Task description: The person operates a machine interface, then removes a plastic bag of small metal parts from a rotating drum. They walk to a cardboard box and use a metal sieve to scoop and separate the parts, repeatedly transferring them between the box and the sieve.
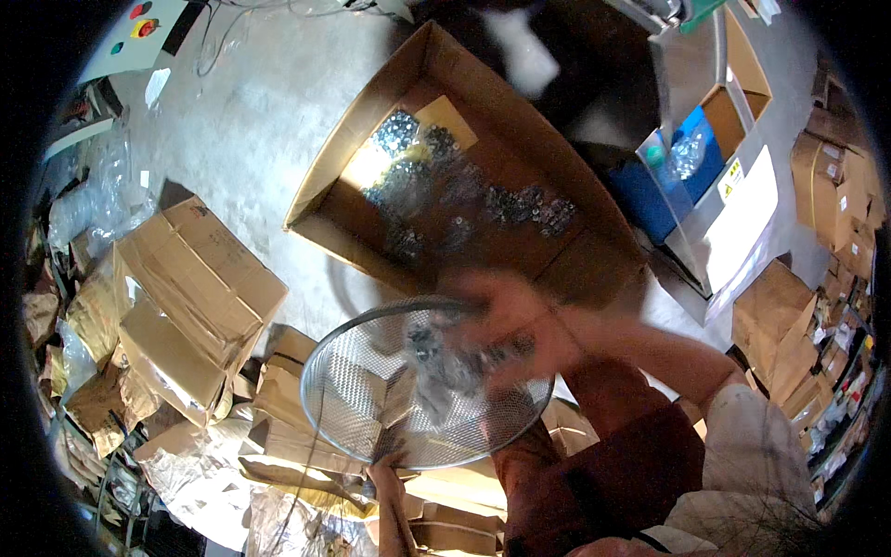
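A round wire mesh basket [345,395] is tilted toward me at the centre. My left hand [384,475] is closed on its near rim. Over the basket's right side is my right hand [506,316], smeared by motion. A heap of small dark-grey metal pieces [436,376] shows in the mesh just beneath and beside it. Whether the right fingers hold any of them is too blurred to tell. Beyond the basket stands a large open cardboard box [357,130]. Clusters of small shiny metal pieces [529,209] are spread across its bottom, along with a loose cardboard scrap [447,121].
At the left sits a crumpled carton [200,278] beside clear plastic bags [102,200]. Flattened cardboard [445,524] lies around my legs. At upper right, a blue bin [650,200] stands behind a clear panel. Far left there is a control box [139,42] with coloured buttons.
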`<move>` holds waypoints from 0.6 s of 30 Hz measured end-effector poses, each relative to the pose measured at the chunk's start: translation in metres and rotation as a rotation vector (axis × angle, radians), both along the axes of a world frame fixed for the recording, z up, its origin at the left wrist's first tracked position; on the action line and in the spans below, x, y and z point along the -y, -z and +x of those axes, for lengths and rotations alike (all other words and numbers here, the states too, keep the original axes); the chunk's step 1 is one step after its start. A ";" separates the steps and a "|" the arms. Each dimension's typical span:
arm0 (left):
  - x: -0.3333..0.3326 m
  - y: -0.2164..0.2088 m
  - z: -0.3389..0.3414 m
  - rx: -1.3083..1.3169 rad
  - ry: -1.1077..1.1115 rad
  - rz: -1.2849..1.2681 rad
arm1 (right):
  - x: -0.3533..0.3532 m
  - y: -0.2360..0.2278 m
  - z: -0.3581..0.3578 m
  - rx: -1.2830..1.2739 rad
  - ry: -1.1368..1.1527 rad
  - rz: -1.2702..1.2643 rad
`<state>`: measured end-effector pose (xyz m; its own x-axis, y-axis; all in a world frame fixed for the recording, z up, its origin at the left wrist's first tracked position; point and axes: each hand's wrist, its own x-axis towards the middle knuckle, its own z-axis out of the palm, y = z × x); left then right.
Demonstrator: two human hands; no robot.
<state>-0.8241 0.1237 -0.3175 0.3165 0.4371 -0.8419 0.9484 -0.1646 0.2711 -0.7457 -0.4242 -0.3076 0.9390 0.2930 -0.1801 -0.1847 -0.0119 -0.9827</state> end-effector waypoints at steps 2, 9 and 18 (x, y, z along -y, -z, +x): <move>0.056 -0.027 0.019 0.042 0.106 -0.120 | 0.014 0.069 0.007 -0.225 0.070 -0.365; 0.008 0.030 -0.007 0.007 0.007 -0.019 | 0.045 0.381 -0.033 -0.232 0.120 -1.241; 0.044 0.001 0.013 -0.003 0.003 -0.046 | 0.044 0.290 -0.061 -0.514 0.657 -0.719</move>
